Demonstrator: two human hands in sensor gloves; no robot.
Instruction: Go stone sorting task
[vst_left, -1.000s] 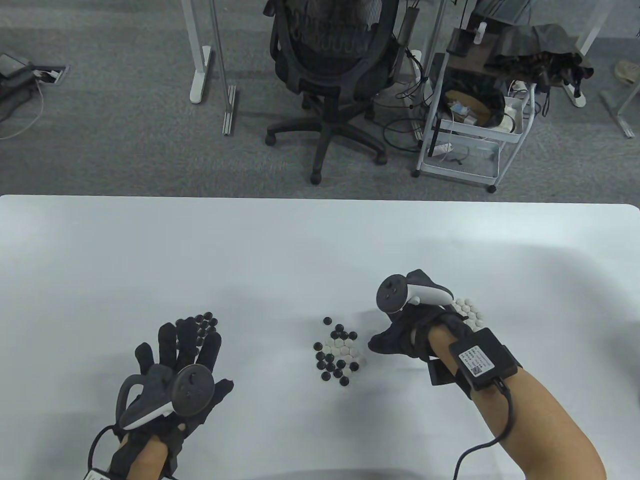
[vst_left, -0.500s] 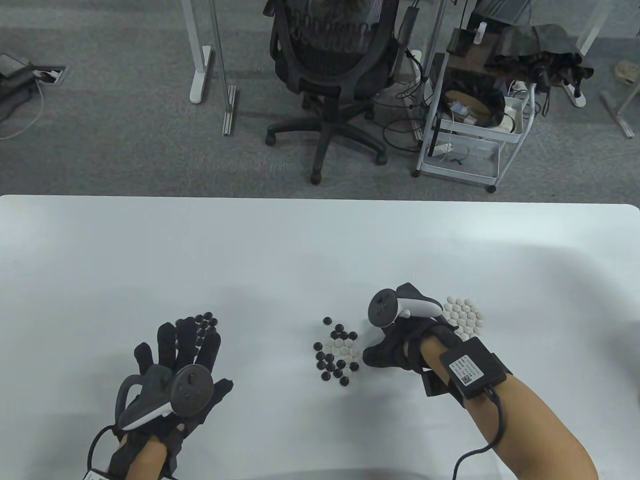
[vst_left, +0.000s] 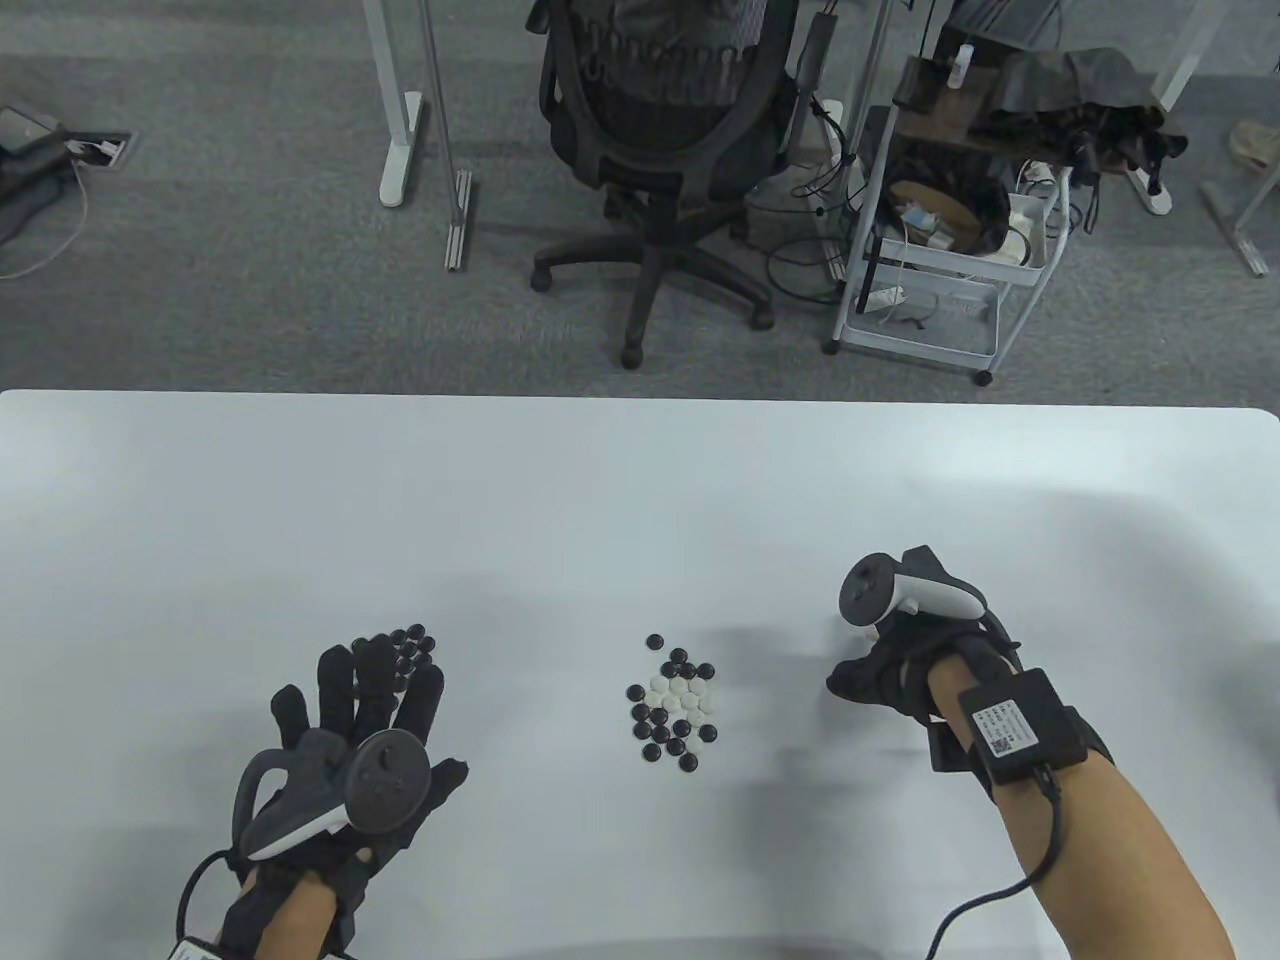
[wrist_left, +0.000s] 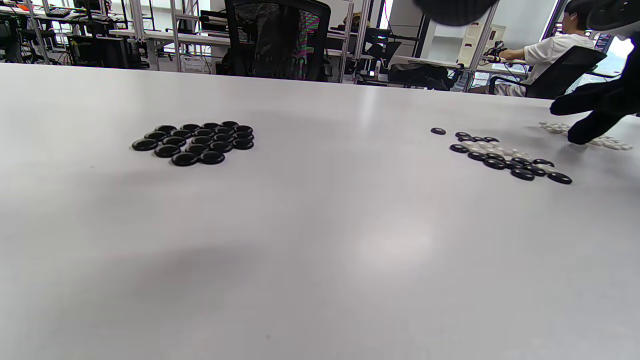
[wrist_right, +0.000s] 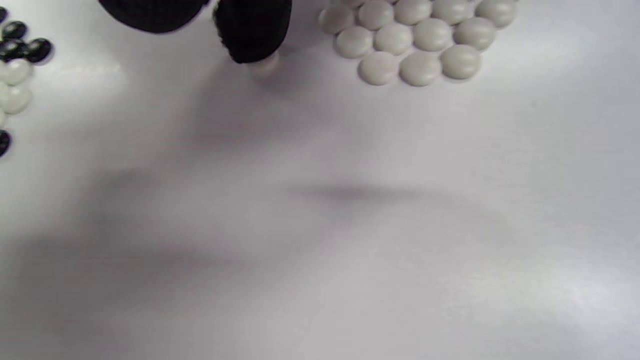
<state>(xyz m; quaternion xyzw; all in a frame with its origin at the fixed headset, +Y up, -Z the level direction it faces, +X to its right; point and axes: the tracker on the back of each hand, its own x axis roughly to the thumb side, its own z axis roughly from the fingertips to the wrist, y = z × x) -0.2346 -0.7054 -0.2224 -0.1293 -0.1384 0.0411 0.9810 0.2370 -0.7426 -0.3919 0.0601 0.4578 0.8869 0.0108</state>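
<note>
Three groups of stones lie on the white table (vst_left: 600, 500). Seen from above, a mixed pile (vst_left: 675, 702) of black and white stones sits at the middle near the front edge. The left hand (vst_left: 345, 745) lies flat with fingers spread, palm down, grasping nothing; its fingertips cover part of a black group (vst_left: 415, 640) that shows just beyond them. The right hand (vst_left: 900, 660) is well right of the mixed pile, fingers curled downward toward the table; from here I cannot tell whether they hold anything. An office chair (vst_left: 660, 130) and a wire cart (vst_left: 940, 220) stand on the carpet past the far edge.

From the left wrist, the black group (wrist_left: 195, 142) lies in a tight flat patch on the left, the mixed pile (wrist_left: 505, 157) well off to the right, and the right hand's dark fingers (wrist_left: 587, 117) hang down over a few white stones (wrist_left: 555, 127) at the far right.

From the right wrist, a white group (wrist_right: 415, 42) sits packed together at the top. Just left of it, apart from the group, one gloved fingertip (wrist_right: 252, 30) presses on a single white stone (wrist_right: 264, 64); whether a second finger pinches it I cannot tell. The mixed pile's edge (wrist_right: 17, 70) shows at the left border.
</note>
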